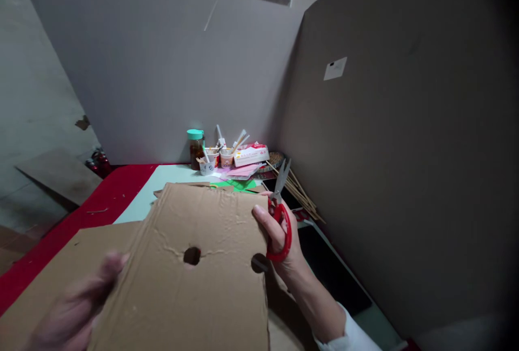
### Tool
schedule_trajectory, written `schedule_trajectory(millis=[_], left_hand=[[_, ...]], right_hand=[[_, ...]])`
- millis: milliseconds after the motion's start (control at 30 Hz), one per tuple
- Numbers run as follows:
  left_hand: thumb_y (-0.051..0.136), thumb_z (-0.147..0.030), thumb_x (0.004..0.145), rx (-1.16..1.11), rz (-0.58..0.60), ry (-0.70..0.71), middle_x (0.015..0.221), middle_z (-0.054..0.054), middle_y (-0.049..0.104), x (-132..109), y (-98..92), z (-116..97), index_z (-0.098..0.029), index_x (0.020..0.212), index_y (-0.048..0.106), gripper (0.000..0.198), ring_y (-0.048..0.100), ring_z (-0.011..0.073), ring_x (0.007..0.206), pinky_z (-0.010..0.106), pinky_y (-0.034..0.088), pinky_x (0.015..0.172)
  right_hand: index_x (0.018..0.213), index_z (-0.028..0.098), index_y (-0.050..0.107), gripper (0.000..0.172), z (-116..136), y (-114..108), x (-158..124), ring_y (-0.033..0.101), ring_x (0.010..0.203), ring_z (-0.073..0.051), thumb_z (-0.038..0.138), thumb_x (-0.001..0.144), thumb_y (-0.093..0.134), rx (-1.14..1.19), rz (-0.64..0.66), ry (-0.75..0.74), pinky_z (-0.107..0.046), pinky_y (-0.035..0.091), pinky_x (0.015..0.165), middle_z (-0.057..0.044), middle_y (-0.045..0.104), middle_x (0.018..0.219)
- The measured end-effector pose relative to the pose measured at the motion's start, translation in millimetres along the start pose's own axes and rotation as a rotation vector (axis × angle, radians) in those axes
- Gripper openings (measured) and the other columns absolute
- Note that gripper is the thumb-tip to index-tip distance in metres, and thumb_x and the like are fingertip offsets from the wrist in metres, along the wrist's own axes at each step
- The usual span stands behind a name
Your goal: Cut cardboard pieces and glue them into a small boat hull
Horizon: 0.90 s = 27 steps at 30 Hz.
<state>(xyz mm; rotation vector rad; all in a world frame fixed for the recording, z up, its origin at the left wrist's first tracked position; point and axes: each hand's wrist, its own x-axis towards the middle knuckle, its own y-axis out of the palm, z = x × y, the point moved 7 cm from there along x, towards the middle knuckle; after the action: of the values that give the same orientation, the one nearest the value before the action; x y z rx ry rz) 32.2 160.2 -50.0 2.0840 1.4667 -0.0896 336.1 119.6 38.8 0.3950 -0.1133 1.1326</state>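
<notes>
I see the left hand (77, 299) blurred at the left edge of the cardboard panel (203, 302); whether its fingers grip, I can't tell. The panel lies between both hands, near end cut off; the right hand (279, 236) pinches its upper right edge, scissors (279, 187) pointing away alongside.

Creased and pierced, brown cardboard (219, 302) tilts; red-handled scissors (277, 196), slightly parted, point up at its right edge.
</notes>
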Motion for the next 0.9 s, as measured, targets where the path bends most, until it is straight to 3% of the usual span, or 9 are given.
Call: schedule_trajectory(millis=[67,100,200,267,367,533,633,733,900], left_hand=[[0.087,-0.045,0.061,-0.022,0.006,-0.206,0.076,0.004,0.083,-2.8,11.7,13.4,-0.026,0.114,0.075,0.058,0.078,0.0395,0.073,0.051,0.064,0.065],[0.090,-0.036,0.058,-0.022,-0.028,-0.224,0.081,0.005,0.084,-4.5,15.3,12.1,-0.027,0.124,0.070,0.069,0.078,0.0405,0.073,0.053,0.065,0.066],[0.093,-0.025,0.048,-0.027,-0.263,-0.129,0.084,0.011,0.084,-9.1,11.8,-11.6,-0.025,0.135,0.063,0.092,0.077,0.0443,0.068,0.057,0.065,0.058],[0.093,-0.020,0.042,-0.070,-0.395,0.029,0.087,0.012,0.084,-12.7,6.0,-36.9,-0.025,0.133,0.065,0.096,0.078,0.0441,0.069,0.058,0.066,0.058],[0.090,-0.014,0.042,-0.164,-0.468,0.227,0.091,0.010,0.084,-17.1,1.4,-64.9,-0.024,0.125,0.071,0.085,0.078,0.0398,0.066,0.057,0.066,0.062],[0.076,-0.010,0.062,-0.307,-0.510,0.372,0.090,0.010,0.084,-19.5,3.8,-76.2,-0.017,0.115,0.075,0.053,0.079,0.0328,0.065,0.049,0.067,0.064],[0.066,-0.007,0.073,-0.363,-0.555,0.396,0.087,0.009,0.084,-22.5,5.8,-77.1,-0.014,0.115,0.075,0.044,0.079,0.0287,0.062,0.042,0.067,0.065],[0.060,-0.008,0.080,-0.360,-0.575,0.419,0.085,0.006,0.084,-26.0,6.5,-80.3,-0.015,0.117,0.075,0.040,0.078,0.0256,0.059,0.038,0.067,0.065],[0.062,-0.008,0.079,-0.311,-0.569,0.438,0.086,0.004,0.084,-28.5,7.0,-82.6,-0.019,0.114,0.077,0.039,0.078,0.0246,0.056,0.037,0.067,0.062]], right_hand=[[0.101,0.022,0.062,0.033,-0.4,2.2,0.8,0.057,0.070,-0.017,0.046,0.082,0.075,0.022,0.005,0.002,-0.028,0.048,0.067,0.002,0.060,0.078],[0.101,0.023,0.060,0.034,-0.4,3.3,1.1,0.055,0.066,-0.015,0.047,0.082,0.074,0.036,0.009,0.005,-0.027,0.047,0.064,0.003,0.058,0.076],[0.106,0.024,0.055,0.038,1.3,8.4,0.4,0.043,0.052,-0.011,0.050,0.084,0.071,0.059,0.048,0.042,-0.023,0.038,0.050,0.008,0.049,0.064],[0.106,0.023,0.054,0.037,2.4,14.3,-2.7,0.037,0.048,-0.009,0.051,0.087,0.068,0.063,0.113,0.089,-0.021,0.032,0.046,0.009,0.045,0.060],[0.106,0.021,0.056,0.039,-3.0,20.8,-9.2,0.033,0.048,-0.008,0.055,0.088,0.066,-0.004,0.225,0.167,-0.020,0.027,0.044,0.009,0.044,0.062],[0.114,0.021,0.059,0.055,-26.5,21.4,-13.1,0.043,0.057,-0.011,0.067,0.086,0.062,-0.223,0.412,0.158,-0.024,0.033,0.052,0.003,0.051,0.075],[0.114,0.022,0.060,0.060,-31.4,23.4,-15.3,0.052,0.065,-0.016,0.072,0.082,0.062,-0.291,0.503,0.128,-0.027,0.040,0.059,-0.001,0.057,0.082],[0.114,0.024,0.063,0.054,-24.4,27.7,-20.1,0.060,0.078,-0.022,0.068,0.083,0.062,-0.418,0.559,0.123,-0.030,0.046,0.069,-0.003,0.061,0.086],[0.114,0.024,0.062,0.050,-8.4,37.5,-27.4,0.062,0.093,-0.026,0.064,0.085,0.061,-0.475,0.607,0.125,-0.036,0.046,0.084,-0.005,0.066,0.098]])
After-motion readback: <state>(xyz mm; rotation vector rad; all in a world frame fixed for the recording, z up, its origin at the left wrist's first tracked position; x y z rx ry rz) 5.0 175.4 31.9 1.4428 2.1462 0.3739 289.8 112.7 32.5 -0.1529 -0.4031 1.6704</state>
